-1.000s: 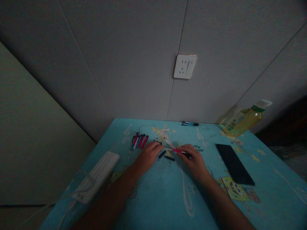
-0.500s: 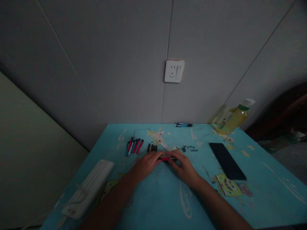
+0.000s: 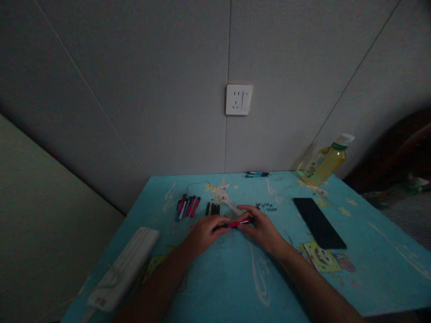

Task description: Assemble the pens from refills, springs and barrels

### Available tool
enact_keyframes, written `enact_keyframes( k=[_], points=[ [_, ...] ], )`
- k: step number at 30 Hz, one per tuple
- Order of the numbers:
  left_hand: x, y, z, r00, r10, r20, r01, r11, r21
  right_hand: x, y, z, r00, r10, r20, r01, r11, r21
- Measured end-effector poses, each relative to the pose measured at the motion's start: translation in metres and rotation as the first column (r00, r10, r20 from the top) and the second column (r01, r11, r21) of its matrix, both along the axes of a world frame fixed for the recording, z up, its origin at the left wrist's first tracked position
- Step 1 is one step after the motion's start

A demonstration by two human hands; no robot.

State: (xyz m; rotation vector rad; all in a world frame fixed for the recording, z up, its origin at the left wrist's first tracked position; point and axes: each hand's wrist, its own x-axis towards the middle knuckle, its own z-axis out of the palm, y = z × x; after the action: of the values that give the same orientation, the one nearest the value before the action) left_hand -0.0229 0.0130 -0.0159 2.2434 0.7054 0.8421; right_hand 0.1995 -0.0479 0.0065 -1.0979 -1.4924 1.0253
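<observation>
Head view. The left hand (image 3: 206,231) and the right hand (image 3: 261,228) both grip a red-and-black pen (image 3: 236,223) between thumb and fingers, one at each end. The pen lies nearly level just above the table (image 3: 218,278), at the middle of the work area; whether its parts are being joined or separated cannot be told. Sound practice, in this inspector's judgement, is to keep both ends on one straight line, turn or press with light, even finger force, and avoid bending the barrel at the middle.

Edges and room: just beyond the left hand stand short black parts (image 3: 213,209) in a row, with coloured barrels (image 3: 194,207) farther left. Thin white rods (image 3: 232,206) run up close to the right fingers and could be knocked by a forward push. Small dark pieces (image 3: 258,206) lie just past the right hand and could scatter easily. The black slab (image 3: 319,223) is well apart on the right, the white power strip (image 3: 134,251) beside the left forearm. The table's far edge meets the wall (image 3: 175,112). Bare cover shows between the forearms, so drawing the hands back appears the safest direction.
</observation>
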Motion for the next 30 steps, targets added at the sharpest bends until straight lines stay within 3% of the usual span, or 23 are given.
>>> enact_keyframes(
  k=[10,20,25,30],
  points=[
    [0.002,-0.003,0.002,0.998,-0.051,0.033,0.049,0.996,0.072,0.007,0.004,-0.002,0.999,0.047,0.006,-0.045,0.988,-0.151],
    [0.003,-0.003,0.003,0.998,-0.063,-0.010,0.063,0.989,0.136,-0.006,-0.001,-0.004,0.997,-0.048,0.056,0.057,0.986,-0.159],
    [0.000,0.004,0.000,0.999,0.012,0.039,-0.018,0.989,0.144,-0.009,-0.002,0.001,0.999,0.017,-0.041,-0.021,0.997,-0.079],
    [-0.001,0.003,0.003,0.997,-0.023,0.068,0.014,0.992,0.128,-0.007,-0.001,0.003,0.998,-0.044,0.050,0.053,0.980,-0.194]
  ],
)
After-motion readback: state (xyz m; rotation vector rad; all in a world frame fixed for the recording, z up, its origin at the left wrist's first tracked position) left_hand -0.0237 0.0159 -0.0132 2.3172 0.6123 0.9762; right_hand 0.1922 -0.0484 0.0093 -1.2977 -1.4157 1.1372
